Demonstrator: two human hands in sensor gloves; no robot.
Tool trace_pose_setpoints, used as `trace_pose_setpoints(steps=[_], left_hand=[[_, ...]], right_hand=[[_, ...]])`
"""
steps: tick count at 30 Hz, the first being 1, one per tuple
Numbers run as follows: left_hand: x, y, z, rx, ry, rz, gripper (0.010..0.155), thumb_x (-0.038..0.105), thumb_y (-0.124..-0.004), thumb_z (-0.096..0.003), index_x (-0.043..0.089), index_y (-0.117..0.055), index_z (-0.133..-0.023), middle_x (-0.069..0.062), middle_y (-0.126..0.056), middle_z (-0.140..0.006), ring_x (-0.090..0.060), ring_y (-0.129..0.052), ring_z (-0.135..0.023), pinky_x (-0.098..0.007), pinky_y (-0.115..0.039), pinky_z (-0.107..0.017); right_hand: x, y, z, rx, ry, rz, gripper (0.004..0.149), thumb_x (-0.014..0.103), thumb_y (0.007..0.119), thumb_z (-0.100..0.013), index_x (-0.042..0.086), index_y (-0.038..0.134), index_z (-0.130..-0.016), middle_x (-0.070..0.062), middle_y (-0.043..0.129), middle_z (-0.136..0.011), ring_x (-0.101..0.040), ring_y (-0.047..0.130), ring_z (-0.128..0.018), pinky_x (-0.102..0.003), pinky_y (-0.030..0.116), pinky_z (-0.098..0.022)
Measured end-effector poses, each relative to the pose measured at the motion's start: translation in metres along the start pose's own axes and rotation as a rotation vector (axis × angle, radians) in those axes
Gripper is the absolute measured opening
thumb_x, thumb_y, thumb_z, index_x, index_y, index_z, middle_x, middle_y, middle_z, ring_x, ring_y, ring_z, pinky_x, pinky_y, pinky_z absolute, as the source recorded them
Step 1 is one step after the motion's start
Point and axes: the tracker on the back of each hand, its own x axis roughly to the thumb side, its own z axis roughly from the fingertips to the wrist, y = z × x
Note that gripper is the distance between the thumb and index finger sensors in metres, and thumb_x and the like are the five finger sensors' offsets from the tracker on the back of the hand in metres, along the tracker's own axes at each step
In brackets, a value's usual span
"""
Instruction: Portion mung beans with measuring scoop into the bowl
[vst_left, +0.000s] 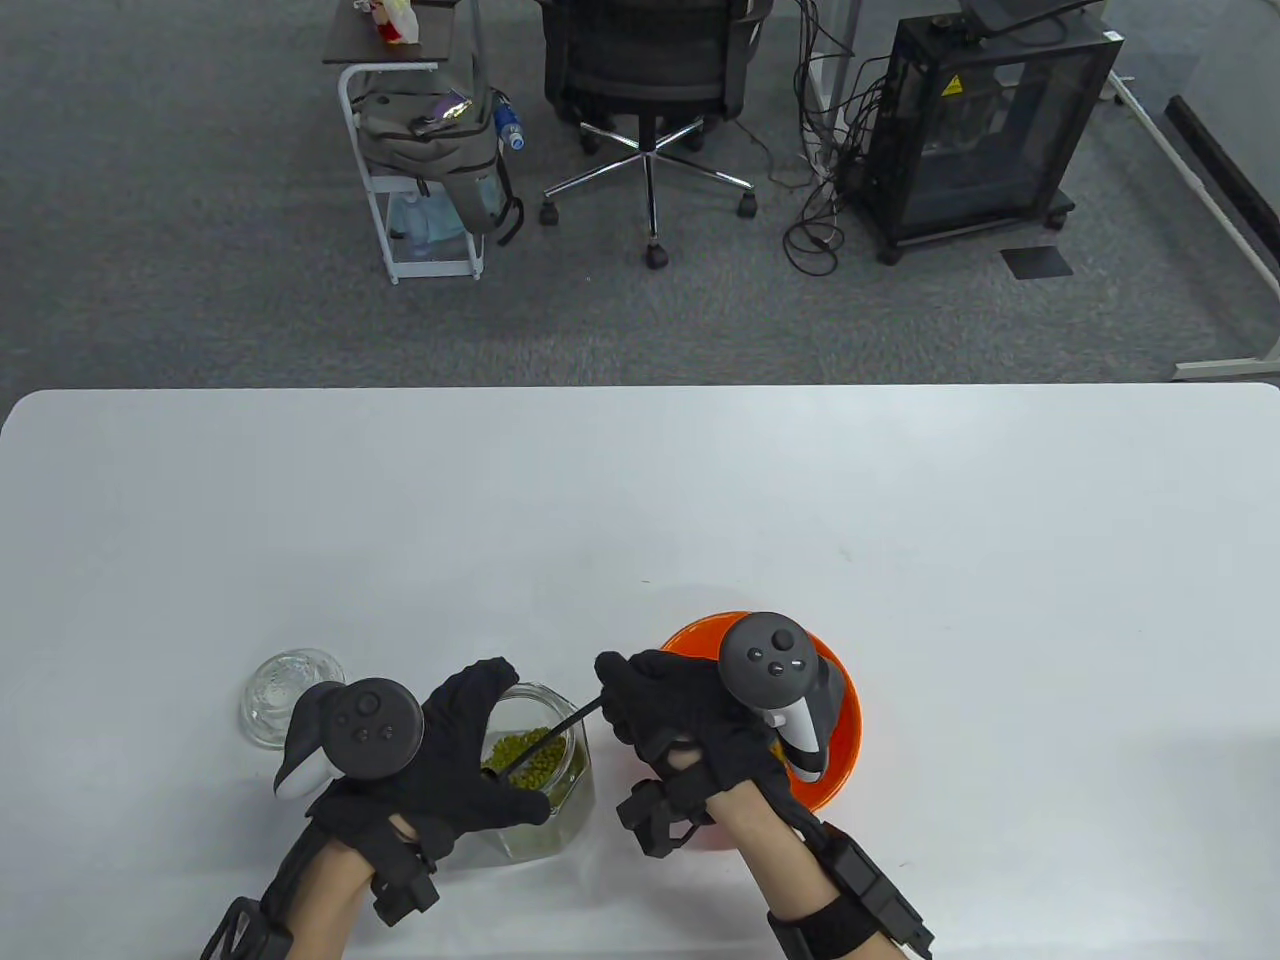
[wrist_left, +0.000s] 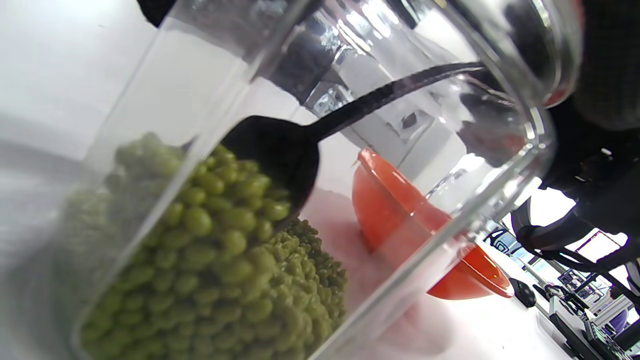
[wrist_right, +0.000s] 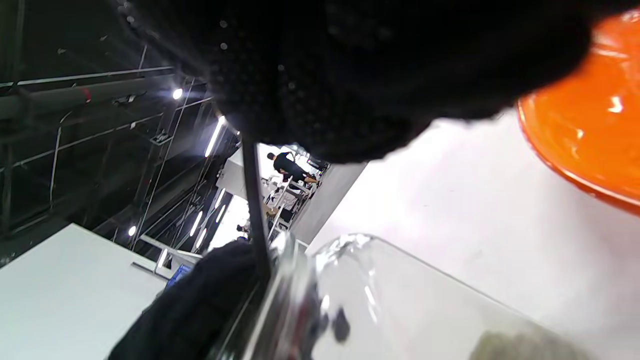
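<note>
A clear glass jar (vst_left: 545, 780) partly filled with green mung beans (vst_left: 528, 757) stands near the table's front edge. My left hand (vst_left: 470, 745) grips the jar around its side. My right hand (vst_left: 665, 700) pinches the thin handle of a black measuring scoop (vst_left: 560, 728) that reaches down into the jar. Through the glass, the scoop's bowl (wrist_left: 280, 157) rests on the mung beans (wrist_left: 220, 260). An orange bowl (vst_left: 845, 720) sits just right of the jar, largely under my right hand; the orange bowl (wrist_left: 400, 215) shows behind the glass.
The jar's glass lid (vst_left: 280, 690) lies on the table to the left of my left hand. Beyond the table's far edge stand an office chair (vst_left: 650, 80), a white cart (vst_left: 420, 170) and a black cabinet (vst_left: 985, 120).
</note>
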Motion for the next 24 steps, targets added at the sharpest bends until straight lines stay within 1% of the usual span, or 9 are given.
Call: trace_pose_setpoints(steps=[3,8,12,24], left_hand=[[0.000,0.000,0.000,0.000,0.000,0.000,0.125,0.082,-0.089,-0.0387,0.000,-0.025,-0.109,-0.031,-0.034,-0.114,-0.061,-0.051,-0.103,-0.068,-0.057,-0.074],[0.000,0.000,0.000,-0.001,0.001,0.000,0.126,0.082,-0.089,-0.0388,0.000,-0.025,-0.109,-0.031,-0.034,-0.114,-0.061,-0.051,-0.104,-0.068,-0.057,-0.073],[0.000,0.000,0.000,-0.001,0.001,0.000,0.125,0.082,-0.089,-0.0387,0.000,-0.025,-0.109,-0.031,-0.034,-0.114,-0.061,-0.051,-0.103,-0.068,-0.057,-0.073],[0.000,0.000,0.000,-0.002,0.002,0.000,0.125,0.082,-0.089,-0.0386,0.001,-0.025,-0.109,-0.031,-0.034,-0.114,-0.061,-0.051,-0.104,-0.068,-0.057,-0.073]], right_hand=[[-0.003,-0.005,0.002,-0.010,0.001,-0.022,0.045,0.045,0.080,-0.048,0.006,0.102,-0.050,-0.015,0.105,-0.036,-0.020,0.101,-0.010,-0.032,0.088,-0.007],[-0.007,-0.014,0.007,-0.065,-0.007,-0.023,0.044,0.045,0.080,-0.048,0.007,0.102,-0.050,-0.014,0.105,-0.036,-0.019,0.101,-0.010,-0.032,0.088,-0.007],[-0.012,-0.017,0.009,-0.066,0.004,-0.045,0.044,0.045,0.080,-0.048,0.007,0.102,-0.049,-0.014,0.105,-0.036,-0.019,0.101,-0.009,-0.032,0.088,-0.007],[-0.020,-0.032,0.012,-0.113,0.027,-0.100,0.044,0.045,0.080,-0.048,0.007,0.102,-0.049,-0.014,0.105,-0.035,-0.019,0.101,-0.009,-0.032,0.088,-0.007]])
